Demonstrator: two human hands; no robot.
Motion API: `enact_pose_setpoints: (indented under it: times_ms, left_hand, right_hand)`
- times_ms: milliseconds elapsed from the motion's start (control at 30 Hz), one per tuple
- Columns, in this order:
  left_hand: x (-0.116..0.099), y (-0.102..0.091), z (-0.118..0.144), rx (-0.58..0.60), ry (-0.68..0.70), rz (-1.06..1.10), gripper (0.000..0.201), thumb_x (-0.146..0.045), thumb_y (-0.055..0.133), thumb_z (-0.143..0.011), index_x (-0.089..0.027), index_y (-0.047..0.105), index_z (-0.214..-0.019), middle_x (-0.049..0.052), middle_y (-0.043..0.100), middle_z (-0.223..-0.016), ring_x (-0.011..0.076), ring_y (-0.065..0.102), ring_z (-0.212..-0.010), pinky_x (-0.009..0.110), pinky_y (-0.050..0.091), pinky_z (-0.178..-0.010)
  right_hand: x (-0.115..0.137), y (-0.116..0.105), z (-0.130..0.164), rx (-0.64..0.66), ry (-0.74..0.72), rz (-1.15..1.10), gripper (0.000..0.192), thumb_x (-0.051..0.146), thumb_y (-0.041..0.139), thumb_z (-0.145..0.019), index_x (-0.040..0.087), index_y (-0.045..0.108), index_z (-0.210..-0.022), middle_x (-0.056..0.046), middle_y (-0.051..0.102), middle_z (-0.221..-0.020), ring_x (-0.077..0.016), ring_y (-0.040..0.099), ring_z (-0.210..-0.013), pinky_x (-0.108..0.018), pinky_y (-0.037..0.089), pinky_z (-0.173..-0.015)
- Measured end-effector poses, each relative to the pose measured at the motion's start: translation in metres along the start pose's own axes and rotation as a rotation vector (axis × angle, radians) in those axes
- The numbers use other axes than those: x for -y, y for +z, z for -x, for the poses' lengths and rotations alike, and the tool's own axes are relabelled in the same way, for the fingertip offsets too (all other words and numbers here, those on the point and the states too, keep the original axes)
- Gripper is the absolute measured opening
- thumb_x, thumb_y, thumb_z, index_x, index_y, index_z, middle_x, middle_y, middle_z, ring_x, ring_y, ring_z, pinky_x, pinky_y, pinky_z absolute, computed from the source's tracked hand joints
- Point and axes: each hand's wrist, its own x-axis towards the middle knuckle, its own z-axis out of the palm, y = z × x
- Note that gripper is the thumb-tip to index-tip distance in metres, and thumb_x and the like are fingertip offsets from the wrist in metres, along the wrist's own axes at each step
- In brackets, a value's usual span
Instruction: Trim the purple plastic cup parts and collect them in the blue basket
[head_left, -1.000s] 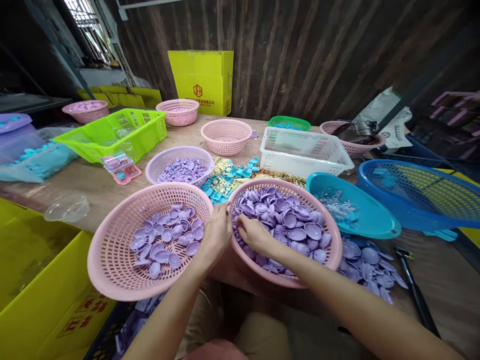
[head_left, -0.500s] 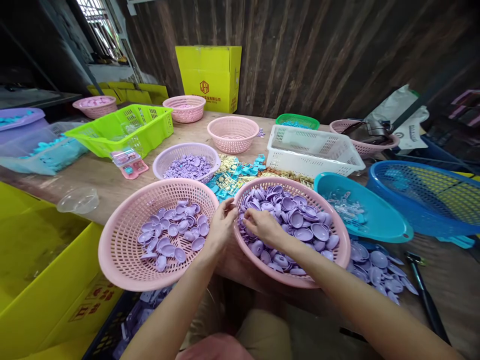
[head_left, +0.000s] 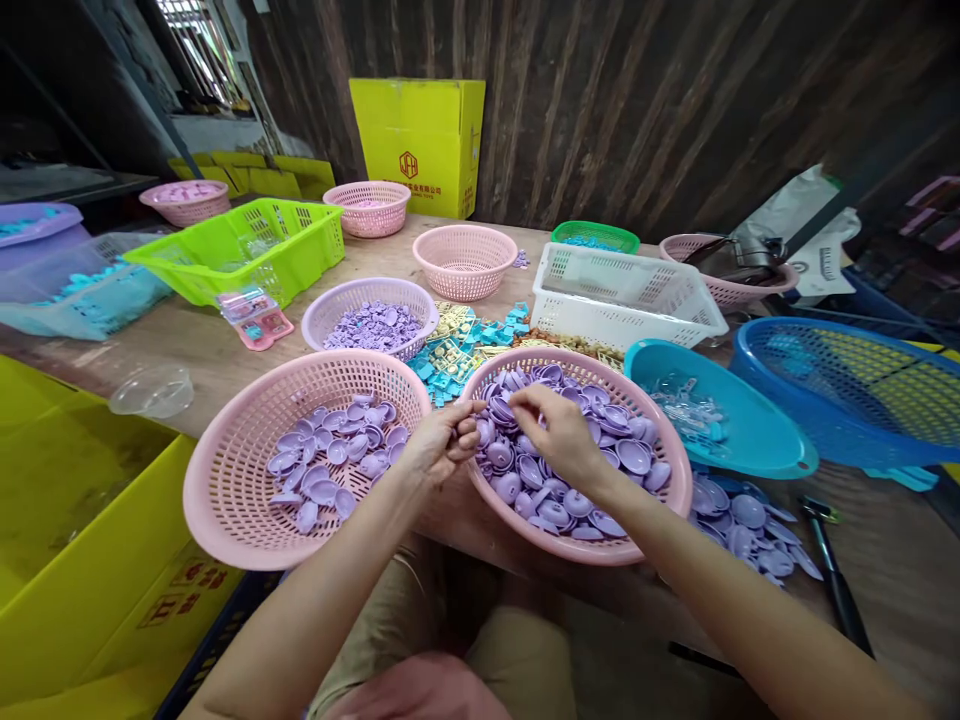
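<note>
Two pink baskets stand side by side before me. The right pink basket (head_left: 679,500) is heaped with small purple oval dish-shaped plastic pieces (head_left: 592,435). Fewer of the same kind lie in the left pink basket (head_left: 225,470). My left hand (head_left: 442,440) is at the near left rim of the right basket, thumb and forefinger pinched, other fingers curled. Over the heap is my right hand (head_left: 559,435), its fingers bent together and pointing toward the left hand. Whatever either hand holds is too small or hidden to make out.
Behind are a lilac basket (head_left: 315,318) of small purple parts, loose cream and blue parts (head_left: 457,345), and a white crate (head_left: 630,300). To the right stand a turquoise scoop-shaped tray (head_left: 780,440), loose purple pieces (head_left: 750,525) and a black-handled hammer (head_left: 836,575). A yellow box (head_left: 90,540) stands left.
My right hand has lifted a little and moved right, away from the left hand. The left hand's fingers have curled tighter near the rim. The view has shifted slightly.
</note>
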Motion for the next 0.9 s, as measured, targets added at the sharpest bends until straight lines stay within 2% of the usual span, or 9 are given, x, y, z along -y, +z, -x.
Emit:
enact_pose_setpoints:
  times_ms: [67,167,233,300,400,500,633,800,900]
  left_hand:
    - [-0.004,-0.001,0.005,0.004,0.163,-0.484,0.015,-0.019,0.050,-0.079,-0.011,0.063,-0.075,-0.007,0.034,-0.043,0.0042,0.034,-0.035,0.014,0.026,-0.035]
    - [-0.004,0.002,0.003,-0.140,0.401,-1.368,0.013,-0.014,0.054,-0.073,-0.013,0.067,-0.075,0.004,0.057,-0.059,0.0142,0.056,-0.059,0.023,0.041,-0.054]
    - [-0.001,0.007,-0.005,-0.181,0.428,-1.818,0.017,-0.011,0.052,-0.074,-0.013,0.068,-0.078,0.011,0.064,-0.074,0.0207,0.060,-0.074,0.028,0.044,-0.064]
    - [0.002,0.010,-0.015,-0.087,0.384,-2.043,0.021,-0.009,0.048,-0.075,-0.012,0.068,-0.083,0.015,0.065,-0.080,0.0230,0.061,-0.079,0.030,0.045,-0.067]
    - [0.006,0.014,-0.032,0.069,0.366,-2.083,0.020,-0.007,0.048,-0.075,-0.010,0.067,-0.079,0.017,0.065,-0.080,0.0235,0.061,-0.081,0.030,0.046,-0.069]
    - [0.008,0.014,-0.045,0.134,0.375,-2.037,0.015,-0.006,0.052,-0.072,-0.011,0.067,-0.070,0.015,0.065,-0.074,0.0235,0.061,-0.079,0.030,0.046,-0.071]
    - [0.017,0.012,-0.058,0.189,0.395,-1.908,0.008,-0.007,0.061,-0.066,-0.013,0.064,-0.060,0.012,0.062,-0.063,0.0224,0.061,-0.075,0.027,0.045,-0.070]
    - [0.025,0.010,-0.063,0.182,0.465,-1.725,0.018,-0.006,0.064,-0.061,-0.017,0.058,-0.048,0.008,0.054,-0.048,0.0223,0.059,-0.068,0.026,0.044,-0.064]
    - [0.018,0.009,-0.060,0.169,0.518,-1.655,0.026,-0.002,0.064,-0.056,-0.018,0.052,-0.040,0.004,0.046,-0.041,0.0216,0.057,-0.064,0.025,0.042,-0.062]
  right_hand:
    - [-0.011,0.008,0.007,0.242,0.001,0.131,0.014,0.014,0.047,-0.079,0.017,0.060,-0.078,-0.003,0.063,-0.076,-0.0135,0.056,-0.069,-0.023,0.037,-0.063]
    - [-0.016,0.026,0.015,0.522,-0.061,0.387,0.016,0.013,0.048,-0.079,0.018,0.063,-0.081,-0.005,0.066,-0.081,-0.0166,0.060,-0.074,-0.025,0.036,-0.063]
    - [-0.015,0.038,0.017,0.600,-0.097,0.517,0.020,0.013,0.044,-0.082,0.017,0.063,-0.084,-0.008,0.067,-0.083,-0.0189,0.061,-0.077,-0.027,0.036,-0.064]
    - [-0.015,0.047,0.015,0.636,-0.118,0.573,0.025,0.011,0.039,-0.084,0.016,0.063,-0.087,-0.010,0.068,-0.084,-0.0201,0.061,-0.078,-0.028,0.036,-0.064]
    - [-0.017,0.051,0.013,0.651,-0.124,0.580,0.027,0.010,0.037,-0.084,0.015,0.063,-0.086,-0.011,0.068,-0.088,-0.0207,0.061,-0.080,-0.028,0.036,-0.066]
    - [-0.018,0.040,0.016,0.626,-0.112,0.559,0.026,0.011,0.037,-0.083,0.015,0.062,-0.083,-0.010,0.067,-0.086,-0.0192,0.061,-0.078,-0.027,0.035,-0.065]
    - [-0.018,0.007,0.026,0.408,0.035,0.440,0.015,0.014,0.043,-0.075,0.016,0.057,-0.079,-0.005,0.064,-0.073,-0.0149,0.056,-0.067,-0.024,0.033,-0.059]
    - [-0.027,-0.026,0.042,0.088,0.223,0.037,0.011,0.017,0.039,-0.071,0.019,0.042,-0.060,0.004,0.045,-0.052,-0.0097,0.042,-0.049,-0.022,0.030,-0.049]
    - [-0.033,-0.033,0.051,0.074,0.446,-0.299,0.018,0.024,0.037,-0.074,0.020,0.038,-0.056,0.005,0.044,-0.048,-0.0080,0.038,-0.041,-0.021,0.028,-0.041]
